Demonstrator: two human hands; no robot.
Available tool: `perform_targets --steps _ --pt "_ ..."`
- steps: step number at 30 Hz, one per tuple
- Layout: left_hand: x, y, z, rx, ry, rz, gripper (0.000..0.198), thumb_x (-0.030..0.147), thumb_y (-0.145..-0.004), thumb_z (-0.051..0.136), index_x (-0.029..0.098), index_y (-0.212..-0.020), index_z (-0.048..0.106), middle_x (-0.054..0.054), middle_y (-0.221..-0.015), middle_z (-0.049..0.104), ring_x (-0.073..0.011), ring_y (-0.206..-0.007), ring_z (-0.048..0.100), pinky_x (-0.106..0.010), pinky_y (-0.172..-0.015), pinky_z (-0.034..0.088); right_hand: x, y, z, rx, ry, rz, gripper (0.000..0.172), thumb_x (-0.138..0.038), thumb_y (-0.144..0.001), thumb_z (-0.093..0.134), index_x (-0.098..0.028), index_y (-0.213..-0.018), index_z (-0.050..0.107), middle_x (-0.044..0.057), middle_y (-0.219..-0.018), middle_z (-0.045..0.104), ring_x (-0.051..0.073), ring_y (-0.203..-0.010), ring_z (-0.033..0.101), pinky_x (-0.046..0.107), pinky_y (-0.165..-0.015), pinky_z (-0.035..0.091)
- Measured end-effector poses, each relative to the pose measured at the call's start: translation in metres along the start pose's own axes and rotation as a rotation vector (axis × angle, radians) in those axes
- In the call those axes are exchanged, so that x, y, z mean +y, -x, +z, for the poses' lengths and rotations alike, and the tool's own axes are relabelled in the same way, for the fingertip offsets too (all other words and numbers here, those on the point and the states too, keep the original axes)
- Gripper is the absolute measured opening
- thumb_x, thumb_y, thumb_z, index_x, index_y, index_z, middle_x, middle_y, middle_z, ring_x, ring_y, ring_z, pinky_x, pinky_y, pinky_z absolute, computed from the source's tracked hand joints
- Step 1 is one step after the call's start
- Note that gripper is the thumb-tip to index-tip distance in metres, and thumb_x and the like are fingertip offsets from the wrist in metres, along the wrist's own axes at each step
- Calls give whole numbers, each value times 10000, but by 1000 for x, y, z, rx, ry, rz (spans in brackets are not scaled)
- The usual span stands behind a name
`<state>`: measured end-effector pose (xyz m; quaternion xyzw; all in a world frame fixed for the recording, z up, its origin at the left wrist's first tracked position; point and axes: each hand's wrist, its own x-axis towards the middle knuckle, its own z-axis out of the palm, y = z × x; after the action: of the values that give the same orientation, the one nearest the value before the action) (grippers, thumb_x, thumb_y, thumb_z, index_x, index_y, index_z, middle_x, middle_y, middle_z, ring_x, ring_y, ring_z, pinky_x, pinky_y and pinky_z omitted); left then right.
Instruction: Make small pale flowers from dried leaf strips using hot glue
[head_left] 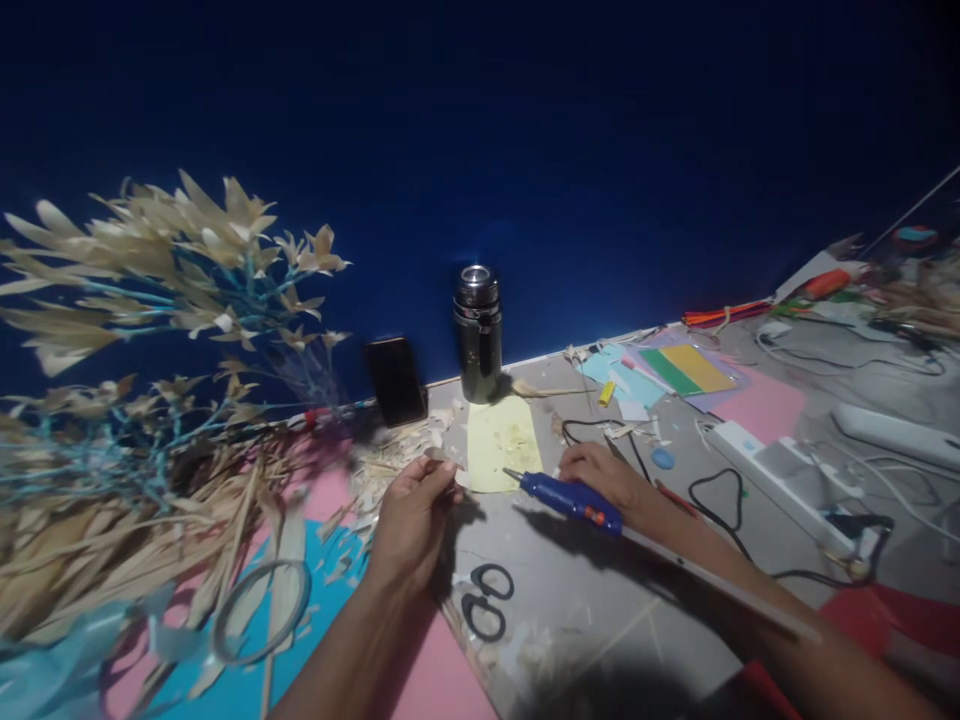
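My left hand [420, 510] has its fingertips pinched on a small pale petal-like piece [462, 479] at the near left corner of a yellow paper. My right hand [600, 475] is closed on a blue hot glue gun [570, 500]. The gun's metal nozzle points left over the yellow paper [491, 430], which carries dried-looking spots. A long glue stick [720, 580] runs out of the gun's rear, along my forearm. The grip is partly hidden behind the gun. Black-handled scissors [485, 612] lie on the table between my arms.
A dark thermos [478, 340] and a phone [396, 380] stand by the blue wall. Dried-leaf flower branches [217, 280], husks and a tape roll [262, 612] fill the left. A power strip [787, 490], black cable [739, 500] and coloured papers [690, 370] lie right.
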<state>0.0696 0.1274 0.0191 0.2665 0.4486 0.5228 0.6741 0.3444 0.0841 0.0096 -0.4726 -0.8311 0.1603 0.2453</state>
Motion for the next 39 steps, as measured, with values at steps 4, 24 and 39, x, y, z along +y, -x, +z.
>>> perform_targets --steps 4,24,39 --pt "-2 1 9 13 -56 57 267 245 -646 881 144 -752 658 32 -650 625 -78 -548 558 -180 -545 449 -17 -5 3 -25 -17 -183 82 -234 -1008 503 -174 -1029 553 107 -989 617 229 -917 543 367 -818 459" --pt "-4 2 16 27 -85 125 340 261 -592 900 172 -696 589 51 -634 608 -83 -539 531 -203 -538 415 -25 -6 9 -71 59 -184 80 -181 -1000 478 -192 -920 482 65 -879 555 202 -786 460 329 -689 352" --pt "-7 -2 12 25 -81 124 312 255 -590 903 167 -703 626 43 -636 619 -89 -540 554 -208 -544 438 -31 -6 1 -84 41 -162 113 -171 -989 477 -201 -880 471 58 -849 560 192 -757 453 328 -672 344"
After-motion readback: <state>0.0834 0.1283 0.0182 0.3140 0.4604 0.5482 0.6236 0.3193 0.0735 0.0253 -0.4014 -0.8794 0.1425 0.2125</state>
